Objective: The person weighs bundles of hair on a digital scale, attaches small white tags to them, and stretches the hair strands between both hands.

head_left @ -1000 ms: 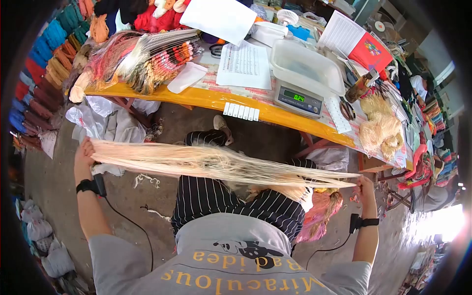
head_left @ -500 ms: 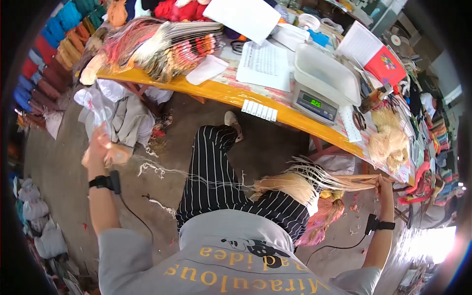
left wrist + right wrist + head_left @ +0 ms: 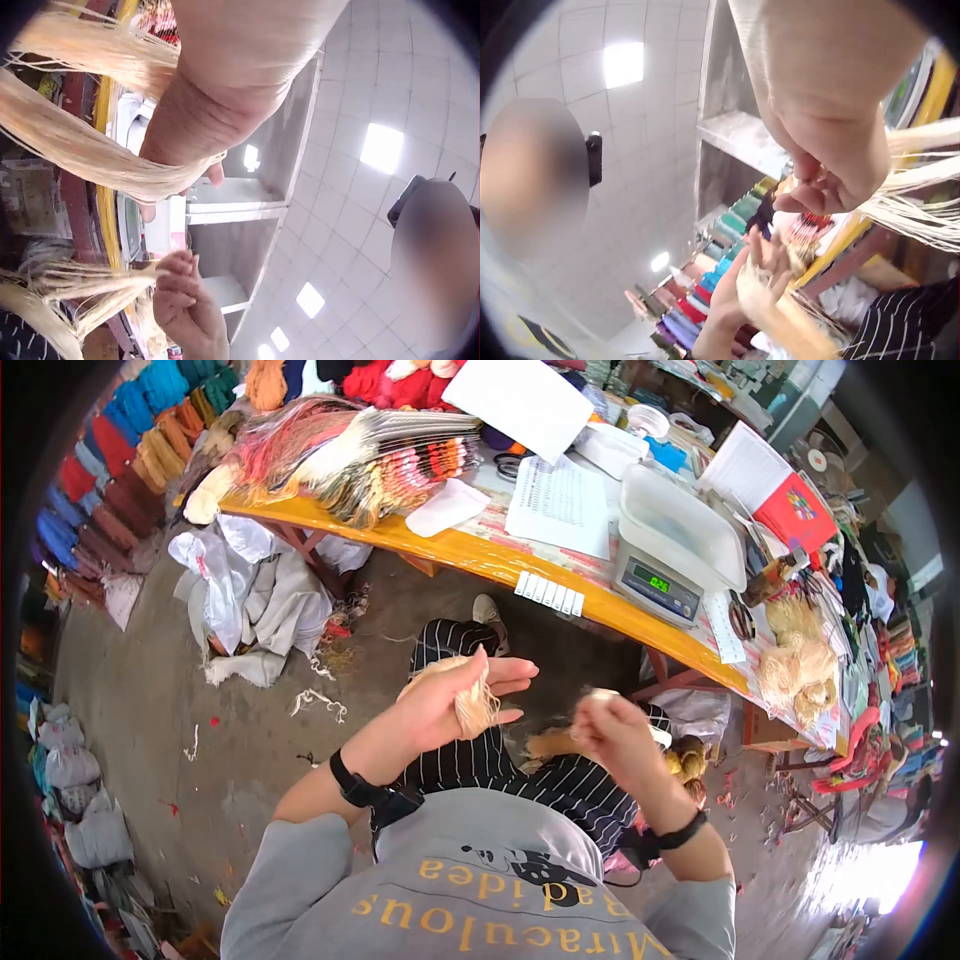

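Note:
A hank of pale peach yarn (image 3: 477,708) is draped around my left hand (image 3: 435,705), whose fingers are extended and spread. In the left wrist view the yarn (image 3: 82,154) loops over that hand near the thumb and hangs down on both sides. Facing it over the lap, my right hand (image 3: 618,738) has its fingers curled and pinches the end of pale strands. Those strands (image 3: 922,202) trail down from behind the hand in the right wrist view. More peach yarn (image 3: 552,744) lies across the striped trousers (image 3: 463,760).
Ahead stands a yellow-edged table (image 3: 590,622) with an electronic scale (image 3: 658,590), a plastic tub (image 3: 690,490), printed sheets (image 3: 560,505) and a heap of coloured yarn (image 3: 350,460). A blond yarn bundle (image 3: 800,665) lies at its right end. White sacks (image 3: 262,605) lie on the floor.
My hands were stretched wide apart with the yarn taut between them. The left let its end go slack, and both hands have come inward over the lap. The head view has turned leftward.

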The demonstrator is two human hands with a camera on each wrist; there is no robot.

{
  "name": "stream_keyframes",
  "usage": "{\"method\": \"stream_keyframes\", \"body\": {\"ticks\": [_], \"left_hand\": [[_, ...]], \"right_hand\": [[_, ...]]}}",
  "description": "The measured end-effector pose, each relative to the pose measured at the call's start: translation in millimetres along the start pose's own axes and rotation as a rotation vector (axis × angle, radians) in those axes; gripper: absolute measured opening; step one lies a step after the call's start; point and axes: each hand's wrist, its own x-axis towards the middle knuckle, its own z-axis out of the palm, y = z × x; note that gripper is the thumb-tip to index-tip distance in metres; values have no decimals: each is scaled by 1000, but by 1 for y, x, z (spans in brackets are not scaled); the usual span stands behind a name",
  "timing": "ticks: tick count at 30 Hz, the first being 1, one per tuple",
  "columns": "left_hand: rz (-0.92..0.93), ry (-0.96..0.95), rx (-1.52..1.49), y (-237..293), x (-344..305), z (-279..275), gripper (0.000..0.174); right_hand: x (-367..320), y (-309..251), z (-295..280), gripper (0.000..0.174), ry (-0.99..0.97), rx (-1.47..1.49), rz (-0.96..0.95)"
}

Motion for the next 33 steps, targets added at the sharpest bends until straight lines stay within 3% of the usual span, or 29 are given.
{"method": "stream_keyframes", "body": {"ticks": [2,6,14,16,18,24,33], "left_hand": [[-66,13,4,-7,2,15,51],[-105,-207,-13,-19,10,23,53],[-136,-140,64,-31,14,31,56],[-137,-149,71,-32,16,30,56],[-29,-27,39,-32,18,35,54],[-81,-24,-68,-32,17,38,51],[-62,-25,7,-38,16,41,52]], "right_hand": [[5,10,19,23,-72,-102,10],[5,14,45,19,-163,-264,-71],[4,18,42,19,-124,-569,-132],[5,21,35,19,-121,-492,-133],[4,19,31,20,-115,-416,-135],[0,12,30,20,-80,-309,-170],[3,16,35,15,-116,-459,-174]]}}
